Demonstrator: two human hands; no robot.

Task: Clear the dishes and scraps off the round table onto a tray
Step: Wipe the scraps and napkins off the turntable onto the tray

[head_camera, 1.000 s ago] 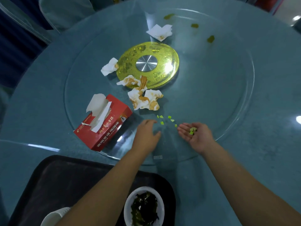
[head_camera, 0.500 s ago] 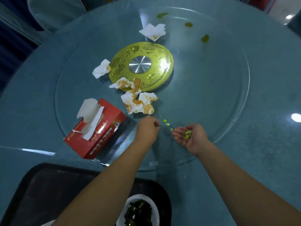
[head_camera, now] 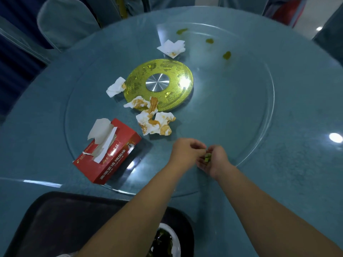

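Observation:
My right hand [head_camera: 216, 160] is cupped palm up over the glass turntable [head_camera: 241, 112], holding small green vegetable scraps [head_camera: 207, 157]. My left hand [head_camera: 185, 151] is beside it, fingers pinched and touching the right palm; whether it still holds a scrap is hidden. Stained, crumpled napkins [head_camera: 155, 122] lie just beyond my hands, and more napkins [head_camera: 115, 87] [head_camera: 172, 48] sit around the gold hub [head_camera: 159, 84]. A black tray [head_camera: 61, 219] is at the near left edge, carrying a white bowl of dark greens [head_camera: 167, 240].
A red tissue box [head_camera: 109, 151] stands on the turntable's left near side. Three greenish sauce smears [head_camera: 226, 55] mark the far glass. Chairs in pale covers [head_camera: 65, 21] ring the far side of the blue-clothed table [head_camera: 306, 182].
The loose green bits that lay on the glass are gone. My left hand closed and moved right to meet my right palm, which now holds more green pieces.

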